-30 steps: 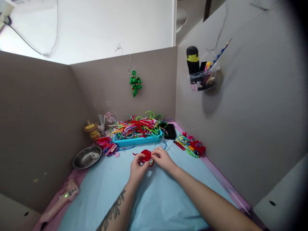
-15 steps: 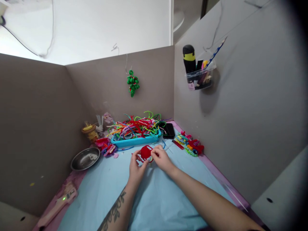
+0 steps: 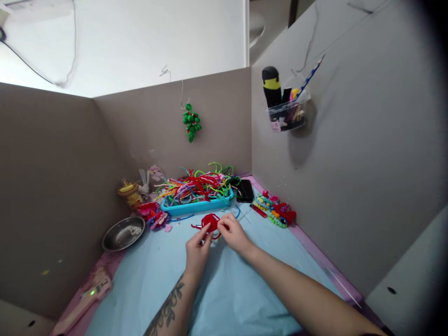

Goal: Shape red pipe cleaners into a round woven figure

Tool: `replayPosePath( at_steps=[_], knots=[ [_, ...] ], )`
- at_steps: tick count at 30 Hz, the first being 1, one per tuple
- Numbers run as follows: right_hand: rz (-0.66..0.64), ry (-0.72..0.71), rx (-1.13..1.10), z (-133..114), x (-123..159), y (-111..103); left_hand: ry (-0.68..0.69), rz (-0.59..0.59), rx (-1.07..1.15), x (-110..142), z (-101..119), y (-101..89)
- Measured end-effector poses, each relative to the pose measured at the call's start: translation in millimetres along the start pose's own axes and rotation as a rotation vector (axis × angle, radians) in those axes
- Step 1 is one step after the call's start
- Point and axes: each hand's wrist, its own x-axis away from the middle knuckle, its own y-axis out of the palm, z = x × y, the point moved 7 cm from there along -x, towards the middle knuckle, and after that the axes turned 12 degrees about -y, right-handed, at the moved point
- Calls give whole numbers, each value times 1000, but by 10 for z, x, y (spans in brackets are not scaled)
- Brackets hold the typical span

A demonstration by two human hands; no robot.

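Note:
Between my hands is a round red pipe-cleaner piece [image 3: 210, 221], with loose red strands curling off its edge. My left hand [image 3: 199, 245] pinches its lower left side between thumb and index finger. On the right side, my right hand [image 3: 231, 229] has thumb and fingertips pressed together on a red strand at the rim. A small pale bit shows below the disc, too small to make out. Just behind the hands stands a blue tray [image 3: 196, 206] heaped with coloured pipe cleaners [image 3: 203, 184].
A metal bowl [image 3: 119, 239] with small white bits and a pink glue gun [image 3: 87, 296] with a green light lie left. At right are a black phone [image 3: 245, 191] and colourful pipe-cleaner figures [image 3: 276, 210]. A clear box [image 3: 287, 116] hangs on the right panel.
My left fingers have shifted from spreading around the disc's left edge to a pinch at its lower side. The right hand stays at the rim. The view has shifted slightly.

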Motion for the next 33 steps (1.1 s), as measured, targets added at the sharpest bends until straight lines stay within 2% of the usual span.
replayPosePath(
  at_steps=[7, 13, 19, 25, 33],
  knots=[
    [-23, -16, -7, -12, 8, 23, 38, -8, 14, -9, 37, -4],
    [-57, -5, -18, -29, 23, 62, 125, -12, -1, 0, 126, -16],
    [-34, 58, -71, -8, 15, 31, 108, 65, 29, -20, 115, -92],
    [-24, -29, 125, -45, -18, -77, 48, 111, 61, -52, 41, -136],
    [-169, -85, 275, -62, -24, -23, 61, 78, 70, -34, 75, -112]
  ],
)
